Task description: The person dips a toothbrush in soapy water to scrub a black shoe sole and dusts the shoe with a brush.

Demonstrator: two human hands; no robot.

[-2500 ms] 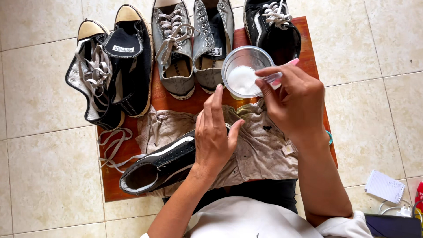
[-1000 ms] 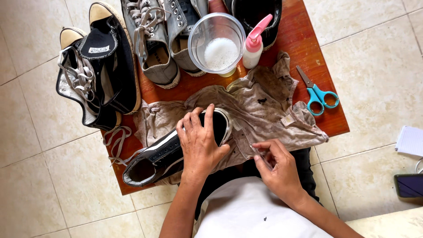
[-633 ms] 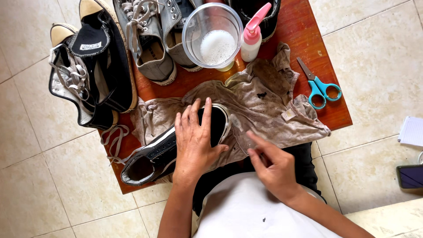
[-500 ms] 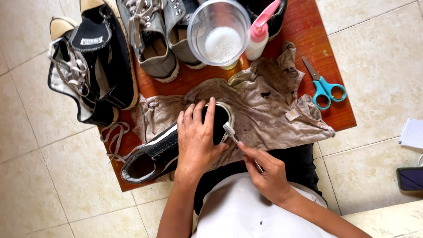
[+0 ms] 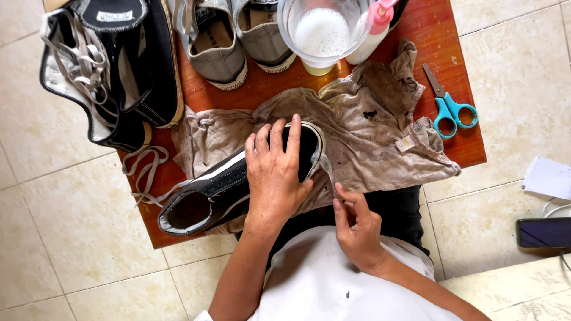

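Pressing: left hand (image 5: 275, 173) flat, fingers spread, on black shoe (image 5: 229, 184) lying on rag (image 5: 369, 142).
Right hand (image 5: 357, 229): pinching a thin tool at the shoe's toe.
Beyond: cup (image 5: 324, 32), bottle (image 5: 372, 32), grey shoes (image 5: 235, 35).
Right: scissors (image 5: 449, 107) on counter (image 5: 458, 145).

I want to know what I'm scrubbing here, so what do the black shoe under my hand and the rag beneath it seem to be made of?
The black shoe looks like matte canvas with a white, probably rubber, toe rim: woven dull upper, smooth pale edge. The rag looks like thin cotton knit, limp, wrinkled and stained brown; its hemmed edges suggest an old garment.
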